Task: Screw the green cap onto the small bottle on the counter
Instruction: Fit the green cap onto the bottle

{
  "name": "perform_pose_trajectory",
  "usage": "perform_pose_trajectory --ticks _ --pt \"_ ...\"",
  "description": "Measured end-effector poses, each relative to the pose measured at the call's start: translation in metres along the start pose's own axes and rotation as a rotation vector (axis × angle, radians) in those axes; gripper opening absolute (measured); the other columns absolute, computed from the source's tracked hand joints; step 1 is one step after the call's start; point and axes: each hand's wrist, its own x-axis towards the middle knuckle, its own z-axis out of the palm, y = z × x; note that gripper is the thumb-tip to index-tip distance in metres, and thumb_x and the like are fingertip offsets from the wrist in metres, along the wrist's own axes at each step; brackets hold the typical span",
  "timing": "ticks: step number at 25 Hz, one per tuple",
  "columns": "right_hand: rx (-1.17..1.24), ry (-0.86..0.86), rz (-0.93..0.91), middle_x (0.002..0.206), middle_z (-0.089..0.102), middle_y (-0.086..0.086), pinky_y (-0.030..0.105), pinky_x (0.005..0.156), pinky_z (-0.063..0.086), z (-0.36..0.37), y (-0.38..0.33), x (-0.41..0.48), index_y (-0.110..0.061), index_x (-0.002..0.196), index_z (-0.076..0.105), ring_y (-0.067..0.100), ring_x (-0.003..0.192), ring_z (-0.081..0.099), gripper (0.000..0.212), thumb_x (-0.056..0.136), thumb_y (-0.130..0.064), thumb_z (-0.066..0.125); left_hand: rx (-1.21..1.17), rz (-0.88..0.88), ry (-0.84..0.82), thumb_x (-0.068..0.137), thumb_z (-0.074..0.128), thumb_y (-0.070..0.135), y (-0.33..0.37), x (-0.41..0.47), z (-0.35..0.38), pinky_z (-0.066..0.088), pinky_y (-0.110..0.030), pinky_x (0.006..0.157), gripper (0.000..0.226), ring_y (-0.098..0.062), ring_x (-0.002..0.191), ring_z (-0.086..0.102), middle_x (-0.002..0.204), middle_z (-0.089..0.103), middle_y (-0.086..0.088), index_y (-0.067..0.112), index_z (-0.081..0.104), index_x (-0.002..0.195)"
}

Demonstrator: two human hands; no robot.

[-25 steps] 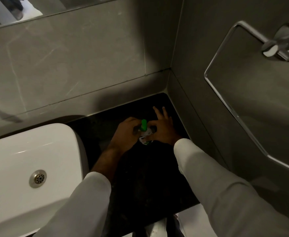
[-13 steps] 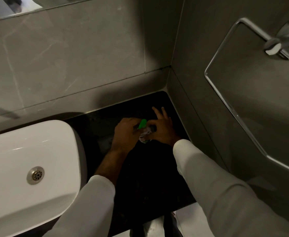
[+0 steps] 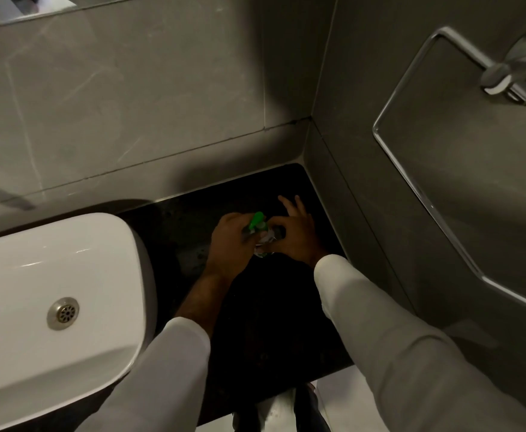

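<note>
A small bottle with a pale label sits low over the black counter, mostly hidden between my hands. Its green cap points up and to the right, tilted. My left hand is wrapped around the cap's base from the left. My right hand pinches the bottle's body with thumb and forefinger, while its other fingers stick out toward the back wall. Whether the bottle touches the counter is hidden.
A white basin with a metal drain fills the left side. Grey tiled walls meet in a corner behind the counter. A chrome towel ring hangs on the right wall. The counter's front edge lies near my sleeves.
The green cap has tilted from nearly upright toward the right. Both hands have stayed closed around the bottle in the same spot on the counter.
</note>
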Motion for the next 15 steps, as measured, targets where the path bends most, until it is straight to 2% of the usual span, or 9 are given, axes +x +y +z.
perform_pose_trajectory --ticks 2,3,6,9,12,15 --pt "0.002 -0.008 0.007 0.166 0.018 -0.005 0.06 0.122 0.006 -0.001 0.0 -0.001 -0.027 0.099 0.074 0.028 0.154 -0.006 0.044 0.062 -0.047 0.088 -0.048 0.024 -0.068 0.089 0.071 0.02 0.002 0.003 -0.006 0.042 -0.017 0.093 0.027 -0.016 0.112 0.06 0.115 0.07 -0.002 0.019 0.071 0.116" --pt "-0.004 -0.008 0.004 0.166 0.018 -0.004 0.06 0.122 0.006 -0.001 0.0 -0.001 -0.026 0.099 0.074 0.028 0.154 -0.006 0.044 0.062 -0.047 0.088 -0.046 0.034 -0.069 0.087 0.072 0.024 0.001 0.004 -0.008 0.044 -0.019 0.094 0.025 -0.016 0.112 0.061 0.114 0.07 -0.002 0.018 0.072 0.112" --pt "-0.022 0.003 -0.002 0.165 0.021 -0.003 0.061 0.121 0.008 0.0 -0.003 -0.001 -0.027 0.096 0.073 0.029 0.154 -0.004 0.042 0.062 -0.046 0.088 0.003 0.04 -0.018 0.082 0.074 0.036 -0.006 0.003 -0.006 0.053 -0.039 0.094 0.029 -0.019 0.11 0.063 0.109 0.072 0.003 0.022 0.074 0.107" --pt "-0.023 -0.004 -0.007 0.165 0.022 -0.003 0.061 0.121 0.009 0.0 -0.004 0.0 -0.027 0.097 0.073 0.029 0.154 -0.004 0.043 0.061 -0.047 0.089 -0.005 -0.043 -0.018 0.084 0.074 0.031 -0.009 0.003 -0.002 0.048 -0.037 0.102 0.029 -0.021 0.12 0.057 0.117 0.07 0.003 0.024 0.073 0.112" --pt "-0.048 -0.019 -0.025 0.164 0.024 -0.002 0.064 0.12 0.01 -0.002 -0.001 0.001 -0.029 0.097 0.073 0.031 0.154 -0.002 0.042 0.061 -0.046 0.088 0.022 0.057 -0.07 0.079 0.075 0.043 -0.014 0.01 -0.003 0.049 -0.047 0.098 0.03 -0.02 0.11 0.063 0.111 0.071 0.004 0.026 0.075 0.104" --pt "-0.05 -0.018 -0.026 0.164 0.025 -0.002 0.064 0.12 0.011 -0.001 0.001 0.001 -0.027 0.1 0.073 0.031 0.154 -0.001 0.045 0.062 -0.046 0.087 0.008 0.118 -0.112 0.077 0.073 0.041 -0.014 0.015 -0.007 0.051 -0.046 0.095 0.036 -0.022 0.107 0.065 0.113 0.07 -0.005 0.017 0.076 0.104"
